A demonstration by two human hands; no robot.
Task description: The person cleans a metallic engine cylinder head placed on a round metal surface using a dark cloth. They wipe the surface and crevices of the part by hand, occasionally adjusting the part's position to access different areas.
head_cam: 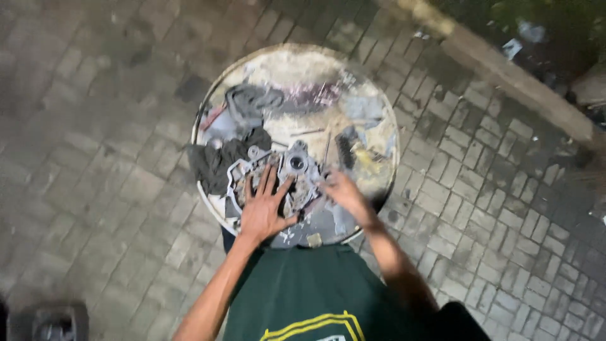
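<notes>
Nearest to us we see the dark green shirt [303,297] with yellow stripes at its hem, and our two bare forearms reaching out from it. Our left hand [264,205] lies flat, palm down, with the fingers [270,180] spread wide, pressing on the near edge of a grimy metal engine cover [287,173], a grey casting with round bosses and a circular bore. Our right hand [344,192] sits just to the right of that casting, at its edge; it is blurred by motion, so we cannot tell whether its fingers are curled around something or simply resting there.

The casting sits on the near half of a round, stained drum top [372,120], which serves as a work surface (its rim is pale and chipped). Just left of the casting, touching it, lies a dark grey rag [214,161], bunched up. Farther back on the top we see another crumpled cloth [252,101], greyer in tone, and a thin metal rod [307,132] lying near the middle.

Around the drum spreads brick paving [95,158], and at the far right a concrete kerb [517,82] runs diagonally.
</notes>
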